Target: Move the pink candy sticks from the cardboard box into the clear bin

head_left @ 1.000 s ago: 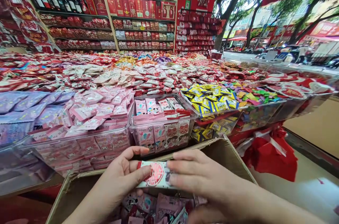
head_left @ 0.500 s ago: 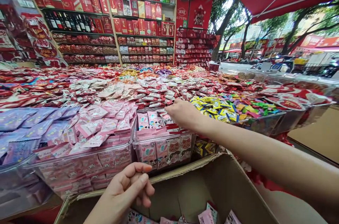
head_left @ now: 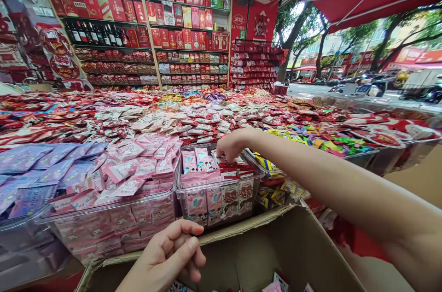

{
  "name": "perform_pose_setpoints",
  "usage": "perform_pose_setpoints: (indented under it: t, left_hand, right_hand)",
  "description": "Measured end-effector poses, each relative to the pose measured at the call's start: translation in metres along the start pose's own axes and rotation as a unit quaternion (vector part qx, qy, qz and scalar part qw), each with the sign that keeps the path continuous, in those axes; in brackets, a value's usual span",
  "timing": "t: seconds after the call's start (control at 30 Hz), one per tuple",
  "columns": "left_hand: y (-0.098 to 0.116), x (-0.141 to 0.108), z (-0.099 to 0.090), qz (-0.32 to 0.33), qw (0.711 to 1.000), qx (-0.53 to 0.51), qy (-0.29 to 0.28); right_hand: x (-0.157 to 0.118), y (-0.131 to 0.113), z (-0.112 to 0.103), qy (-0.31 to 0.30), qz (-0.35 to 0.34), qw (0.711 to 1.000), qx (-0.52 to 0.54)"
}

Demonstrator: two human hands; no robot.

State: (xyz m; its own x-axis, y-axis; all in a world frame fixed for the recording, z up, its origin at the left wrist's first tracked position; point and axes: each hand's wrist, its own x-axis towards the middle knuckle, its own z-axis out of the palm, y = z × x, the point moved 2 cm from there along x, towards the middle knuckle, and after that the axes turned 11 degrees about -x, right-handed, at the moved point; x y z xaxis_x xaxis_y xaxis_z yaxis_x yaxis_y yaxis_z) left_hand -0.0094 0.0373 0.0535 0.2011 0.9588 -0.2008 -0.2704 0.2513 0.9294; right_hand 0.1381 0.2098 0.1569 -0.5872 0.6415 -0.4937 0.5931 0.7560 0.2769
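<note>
R hand [head_left: 232, 144] is down at packets [head_left: 203, 160] in the clear tub [head_left: 221, 183], prob. arranging step, fingertips hidden so can't tell grip, L hand [head_left: 177, 253] half-curled w/ nothing visible in it, front of tub; next prob. needs careful fingertips.

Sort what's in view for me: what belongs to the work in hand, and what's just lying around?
In use:
Right hand, reaching into the clear bin
Mickey packets standing in that bin
Left hand, half curled over the cardboard box

Just around:
Pink packets
Purple packets
Yellow packets
Bottles on the shelf
</note>
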Motion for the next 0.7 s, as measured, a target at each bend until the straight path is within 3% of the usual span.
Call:
perform_pose_setpoints:
  t: [0.2,0.27,0.4,0.7]
  left_hand:
    - [-0.002,0.001,-0.002,0.011,1.000,-0.005,-0.003]
    - [-0.003,0.001,-0.002,0.010,1.000,-0.003,-0.003]
    - [-0.004,0.001,-0.003,0.005,1.000,0.002,-0.001]
    - [-0.005,0.001,-0.004,0.008,1.000,0.004,0.004]
  right_hand:
    - [0.013,0.003,0.001,-0.029,0.006,0.999,0.029]
    - [0.016,0.002,-0.001,-0.009,0.026,0.999,0.028]
    - [0.019,-0.004,-0.004,0.089,0.053,0.995,-0.011]
    - [0.022,-0.002,0.008,0.074,0.074,0.994,-0.034]
